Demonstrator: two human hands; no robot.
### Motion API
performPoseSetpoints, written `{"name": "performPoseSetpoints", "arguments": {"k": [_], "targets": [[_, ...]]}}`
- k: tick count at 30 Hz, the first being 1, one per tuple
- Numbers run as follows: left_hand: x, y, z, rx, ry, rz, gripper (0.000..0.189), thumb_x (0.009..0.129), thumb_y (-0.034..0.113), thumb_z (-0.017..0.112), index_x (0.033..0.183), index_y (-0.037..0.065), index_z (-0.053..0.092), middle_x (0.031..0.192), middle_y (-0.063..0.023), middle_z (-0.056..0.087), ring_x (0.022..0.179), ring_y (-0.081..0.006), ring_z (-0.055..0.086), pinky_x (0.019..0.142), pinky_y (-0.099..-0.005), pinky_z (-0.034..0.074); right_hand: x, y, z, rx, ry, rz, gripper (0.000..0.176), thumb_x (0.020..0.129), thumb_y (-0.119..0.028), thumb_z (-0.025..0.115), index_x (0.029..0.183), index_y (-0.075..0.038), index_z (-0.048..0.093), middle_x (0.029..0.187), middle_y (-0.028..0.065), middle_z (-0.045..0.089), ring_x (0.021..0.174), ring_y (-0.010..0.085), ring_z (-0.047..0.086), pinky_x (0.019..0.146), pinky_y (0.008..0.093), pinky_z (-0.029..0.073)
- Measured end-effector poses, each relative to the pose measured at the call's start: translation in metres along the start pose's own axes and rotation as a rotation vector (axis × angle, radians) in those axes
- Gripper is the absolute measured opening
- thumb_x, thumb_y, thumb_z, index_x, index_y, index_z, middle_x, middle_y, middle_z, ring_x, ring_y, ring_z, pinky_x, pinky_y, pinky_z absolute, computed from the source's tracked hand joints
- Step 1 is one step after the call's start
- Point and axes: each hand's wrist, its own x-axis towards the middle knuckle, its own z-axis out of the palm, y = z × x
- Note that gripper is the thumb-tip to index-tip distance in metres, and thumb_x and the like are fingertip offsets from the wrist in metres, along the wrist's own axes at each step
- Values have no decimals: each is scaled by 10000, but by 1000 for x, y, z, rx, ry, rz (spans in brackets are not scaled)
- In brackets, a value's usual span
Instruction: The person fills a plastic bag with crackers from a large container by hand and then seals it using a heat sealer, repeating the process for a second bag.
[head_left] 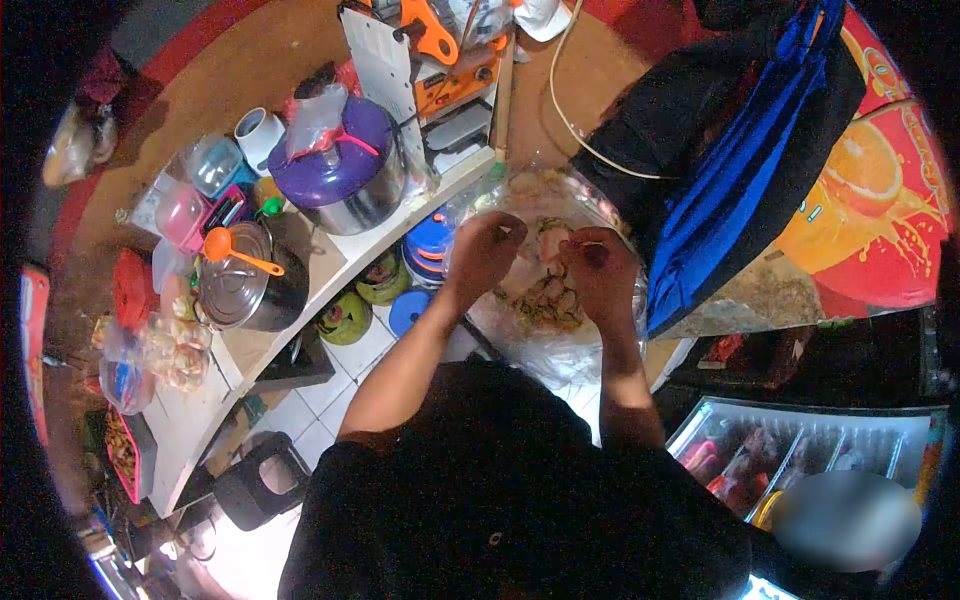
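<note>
In the head view, a large clear plastic bag (570,355) lies spread in front of me. Several pale and greenish food pieces (545,300) show inside or on it. My left hand (490,248) is over the bag's left part, its fingers curled together. Opposite it, my right hand (600,262) is closed too, thumb and fingers pinched. A pinkish piece (551,243) shows in the gap between the two hands. What the fingertips hold is too small to make out.
At left, a counter (340,290) bears a steel pot with a purple lid (325,165), a lidded pot (240,290) and an orange spoon (240,254). Green gas cylinders (343,318) stand below. Blue cloth (735,190) hangs right; a glass-topped case (800,450) is lower right.
</note>
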Motion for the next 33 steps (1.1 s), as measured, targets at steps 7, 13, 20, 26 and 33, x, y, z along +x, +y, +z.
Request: {"name": "performPoseSetpoints", "arguments": {"k": [7, 13, 20, 26, 33], "targets": [[5, -2, 8, 51, -29, 127, 215, 857, 188, 621, 892, -16, 682, 707, -174, 668, 629, -238, 670, 605, -354, 518, -14, -8, 18, -79, -192, -82, 161, 821, -32, 663, 980, -9, 657, 933, 132, 685, 816, 201, 672, 739, 316, 539], [10, -25, 14, 390, 60, 607, 226, 849, 206, 638, 926, -3, 675, 794, -202, 679, 718, -295, 683, 649, -385, 528, -8, -19, -1, -456, -442, -215, 221, 863, -179, 623, 1016, -30, 679, 1035, 170, 674, 943, 331, 644, 897, 397, 484], [7, -8, 11, 377, 69, 258, 492, 789, 388, 682, 1187, 108, 604, 1163, -168, 613, 1057, -321, 599, 892, -433, 482, 4, -36, -19, -561, -147, -615, 142, 855, -156, 643, 919, -37, 687, 960, 161, 667, 893, 329, 635, 804, 407, 496], [-54, 9, 20, 52, 115, 302, 878, 641, 433, 775, 1352, 46, 434, 1298, -235, 509, 1197, -395, 494, 1018, -468, 389, 13, -30, -21, -319, -204, -164, 125, 882, -113, 626, 898, 8, 652, 785, 128, 654, 703, 193, 604, 677, 321, 489], [-49, -16, 59, 59, 65, 129, 536, 861, 294, 613, 1332, 88, 458, 1230, -157, 577, 1082, -373, 581, 906, -459, 480, 20, -85, -10, -269, -222, -426, 118, 895, -85, 612, 883, 29, 641, 791, 110, 652, 722, 169, 587, 691, 309, 492]]}}
